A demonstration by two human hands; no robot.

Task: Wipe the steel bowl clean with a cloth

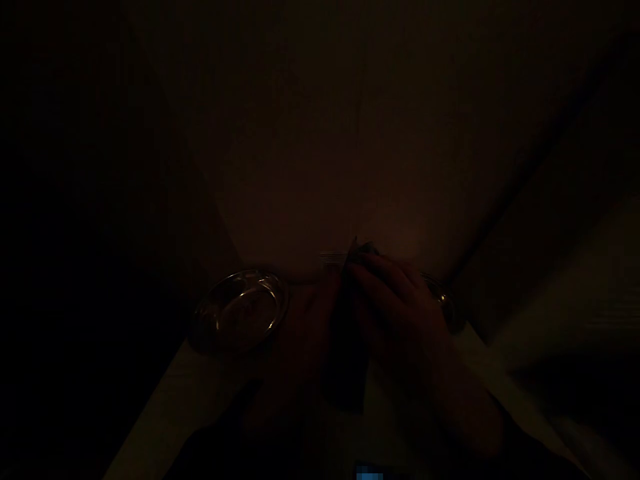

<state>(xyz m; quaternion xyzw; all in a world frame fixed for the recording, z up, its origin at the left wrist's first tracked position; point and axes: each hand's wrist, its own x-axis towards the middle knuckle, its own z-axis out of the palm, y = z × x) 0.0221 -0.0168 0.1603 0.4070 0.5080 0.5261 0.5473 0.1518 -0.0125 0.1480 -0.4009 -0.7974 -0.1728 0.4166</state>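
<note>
Held dark object (347,357), apparently partly hidden

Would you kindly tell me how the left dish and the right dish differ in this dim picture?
The left dish shows most of its round rim, while the right dish is largely hidden behind the right hand. The left dish has several curved glints; the right dish shows only small ones. Both look shiny and metallic.
</note>
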